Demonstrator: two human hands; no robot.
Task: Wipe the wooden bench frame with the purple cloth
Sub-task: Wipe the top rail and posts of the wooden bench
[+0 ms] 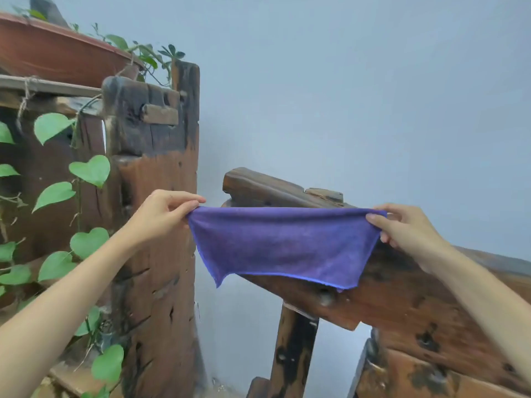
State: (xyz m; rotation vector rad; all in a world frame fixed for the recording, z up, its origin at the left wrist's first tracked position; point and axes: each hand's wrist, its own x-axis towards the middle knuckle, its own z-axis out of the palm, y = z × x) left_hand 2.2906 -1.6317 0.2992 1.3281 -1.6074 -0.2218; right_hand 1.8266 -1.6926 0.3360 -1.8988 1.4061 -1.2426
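The purple cloth [281,242] hangs stretched flat between my two hands in the middle of the view. My left hand [163,214] pinches its upper left corner and my right hand [408,228] pinches its upper right corner. Behind the cloth runs the dark, weathered wooden bench frame [402,300], its top rail sloping down to the right. The cloth covers part of that rail; whether it touches the wood I cannot tell.
A tall rough wooden post [161,196] stands left of the bench. A red-brown planter [57,53] sits on a shelf above it, with green heart-shaped vine leaves [89,170] trailing down the left side. A pale grey wall [344,96] lies behind.
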